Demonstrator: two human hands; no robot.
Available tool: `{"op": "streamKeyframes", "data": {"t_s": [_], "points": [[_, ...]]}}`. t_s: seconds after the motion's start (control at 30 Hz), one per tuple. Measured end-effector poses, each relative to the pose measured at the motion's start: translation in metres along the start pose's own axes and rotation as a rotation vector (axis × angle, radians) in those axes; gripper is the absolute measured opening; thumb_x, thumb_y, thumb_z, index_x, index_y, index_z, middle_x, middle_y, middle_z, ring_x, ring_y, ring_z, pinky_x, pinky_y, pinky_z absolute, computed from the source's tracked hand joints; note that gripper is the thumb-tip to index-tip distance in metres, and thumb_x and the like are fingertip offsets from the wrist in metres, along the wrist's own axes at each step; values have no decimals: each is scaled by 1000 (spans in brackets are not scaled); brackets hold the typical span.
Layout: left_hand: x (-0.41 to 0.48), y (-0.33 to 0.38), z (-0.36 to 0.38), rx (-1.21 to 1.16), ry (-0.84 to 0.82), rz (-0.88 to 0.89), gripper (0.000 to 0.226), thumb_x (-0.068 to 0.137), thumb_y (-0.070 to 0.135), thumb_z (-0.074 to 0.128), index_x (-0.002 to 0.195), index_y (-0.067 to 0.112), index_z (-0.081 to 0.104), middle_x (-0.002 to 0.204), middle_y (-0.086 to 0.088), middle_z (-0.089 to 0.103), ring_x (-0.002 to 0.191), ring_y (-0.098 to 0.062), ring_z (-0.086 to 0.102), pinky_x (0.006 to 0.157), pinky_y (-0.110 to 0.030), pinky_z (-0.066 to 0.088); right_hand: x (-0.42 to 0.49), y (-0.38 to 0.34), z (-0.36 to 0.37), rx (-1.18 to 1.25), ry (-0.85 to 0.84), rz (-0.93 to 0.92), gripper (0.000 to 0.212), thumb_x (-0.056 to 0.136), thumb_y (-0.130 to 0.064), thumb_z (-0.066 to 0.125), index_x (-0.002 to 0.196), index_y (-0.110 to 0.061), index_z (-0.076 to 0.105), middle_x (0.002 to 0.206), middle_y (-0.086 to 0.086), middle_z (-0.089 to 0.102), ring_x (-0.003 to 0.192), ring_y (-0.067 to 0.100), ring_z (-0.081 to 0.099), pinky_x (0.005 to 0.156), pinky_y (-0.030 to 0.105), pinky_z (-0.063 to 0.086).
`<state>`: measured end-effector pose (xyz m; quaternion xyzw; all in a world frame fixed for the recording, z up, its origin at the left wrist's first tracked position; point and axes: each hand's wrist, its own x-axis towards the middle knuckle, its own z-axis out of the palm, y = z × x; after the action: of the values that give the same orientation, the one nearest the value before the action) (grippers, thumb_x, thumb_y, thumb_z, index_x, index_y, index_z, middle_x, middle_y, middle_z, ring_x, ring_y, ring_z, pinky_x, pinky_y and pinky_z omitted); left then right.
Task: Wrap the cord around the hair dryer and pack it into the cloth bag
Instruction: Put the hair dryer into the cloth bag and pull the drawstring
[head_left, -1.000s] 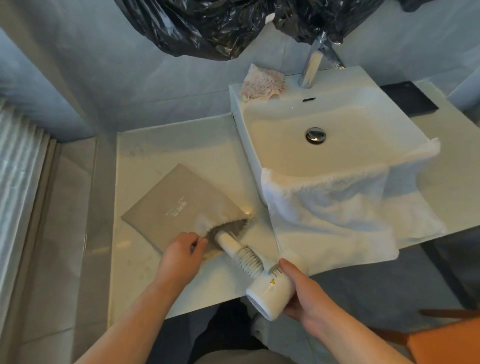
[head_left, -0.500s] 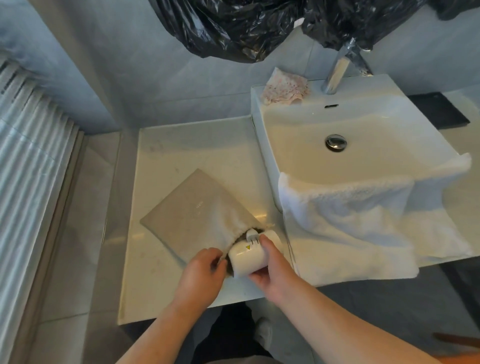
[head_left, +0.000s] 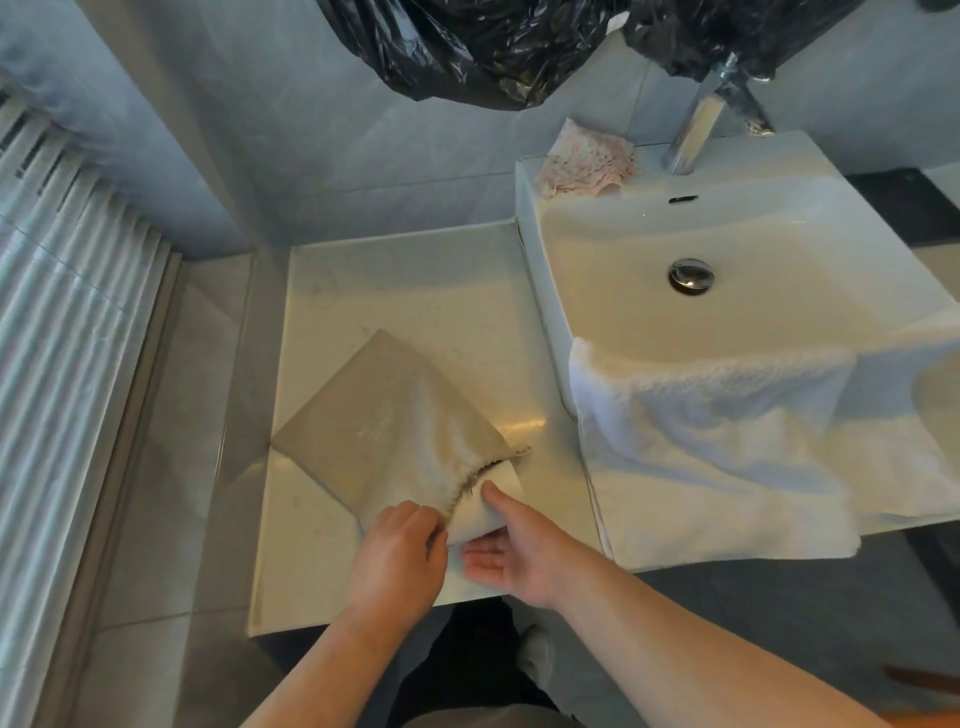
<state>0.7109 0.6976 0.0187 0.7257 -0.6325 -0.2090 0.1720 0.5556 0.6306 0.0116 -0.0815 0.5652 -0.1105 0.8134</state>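
The beige cloth bag (head_left: 384, 421) lies flat on the white counter (head_left: 415, 291), its gathered mouth toward me. The white hair dryer (head_left: 493, 506) is almost wholly inside; only a white end shows at the mouth, and the cord is hidden. My left hand (head_left: 400, 561) pinches the bag's rim on the left of the opening, fingers curled. My right hand (head_left: 511, 553) is palm-up against the white end, with the thumb lying over it and straight fingers beneath it.
A white sink (head_left: 753, 218) stands to the right with a white towel (head_left: 727, 447) draped over its front edge. A chrome tap (head_left: 698, 124), a pink cloth (head_left: 587, 161) and black plastic sheeting (head_left: 493, 47) are at the back. The counter's front edge is just under my hands.
The dryer has slid from sticking far out of the bag to almost fully inside. My right hand followed it up to the bag's mouth. My left hand kept hold of the rim.
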Motion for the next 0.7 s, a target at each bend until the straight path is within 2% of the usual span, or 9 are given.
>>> {"op": "streamKeyframes", "data": {"t_s": [0.1, 0.17, 0.2, 0.27, 0.33, 0.37, 0.43, 0.57, 0.7], "points": [[-1, 0, 4, -49, 13, -87, 14, 81, 21, 76, 87, 21, 63, 86, 11, 52, 84, -14, 51, 72, -26, 45, -19, -11, -17, -470, 45, 40, 51, 90, -49, 59, 109, -1, 57, 95, 14, 65, 81, 24, 64, 75, 34, 57], [-2, 0, 5, -67, 1, -212, 30, 82, 34, 74, 104, 22, 58, 101, 9, 49, 99, -15, 49, 82, -25, 41, -24, -24, -31, -853, 238, -145, 40, 87, -44, 59, 94, -5, 62, 82, 12, 67, 65, 22, 62, 67, 34, 57], [-3, 0, 6, -75, -3, -282, 40, 82, 39, 73, 113, 21, 55, 109, 7, 48, 107, -16, 47, 87, -26, 40, -24, -31, -38, -1028, 351, -278, 38, 84, -45, 59, 93, -8, 63, 86, 9, 69, 70, 22, 64, 71, 37, 57], [-4, -2, 7, -83, 1, -337, 57, 81, 44, 73, 127, 19, 51, 123, 2, 48, 118, -19, 46, 96, -28, 39, -26, -47, -44, -1228, 425, -519, 48, 80, -46, 60, 119, -18, 56, 115, 2, 61, 97, 20, 61, 83, 37, 53], [-3, -2, 9, -41, 1, -271, 64, 81, 44, 73, 134, 18, 49, 130, 0, 48, 123, -23, 44, 103, -32, 37, -20, -60, -45, -1330, 259, -590, 83, 77, -44, 67, 148, -29, 26, 144, -1, 36, 121, 22, 50, 94, 34, 46], [-1, -3, 10, -18, -10, -222, 64, 82, 44, 72, 137, 19, 49, 132, 0, 48, 124, -23, 43, 105, -34, 36, -16, -66, -43, -1395, 169, -584, 97, 74, -42, 70, 152, -33, 13, 152, -3, 24, 128, 22, 44, 99, 35, 44], [2, -4, 11, 19, -33, -119, 62, 82, 41, 72, 138, 21, 52, 134, 0, 50, 125, -25, 44, 107, -36, 35, -5, -73, -40, -1528, 67, -581, 112, 68, -41, 75, 153, -36, 2, 157, -6, 17, 133, 22, 40, 105, 36, 41], [8, -9, 13, 74, -77, -25, 60, 83, 34, 75, 138, 19, 55, 135, -6, 54, 127, -30, 48, 108, -40, 38, 6, -77, -36, -1719, 57, -610, 100, 71, -36, 79, 151, -26, 20, 148, 1, 38, 130, 26, 44, 106, 36, 40], [6, -10, 10, 60, -115, -26, 58, 92, 24, 66, 147, 19, 46, 149, -11, 42, 138, -31, 38, 114, -35, 28, 6, -77, -31, -1812, 121, -641, 79, 66, -46, 81, 131, -24, 43, 120, 2, 56, 106, 25, 56, 89, 40, 50]]}}
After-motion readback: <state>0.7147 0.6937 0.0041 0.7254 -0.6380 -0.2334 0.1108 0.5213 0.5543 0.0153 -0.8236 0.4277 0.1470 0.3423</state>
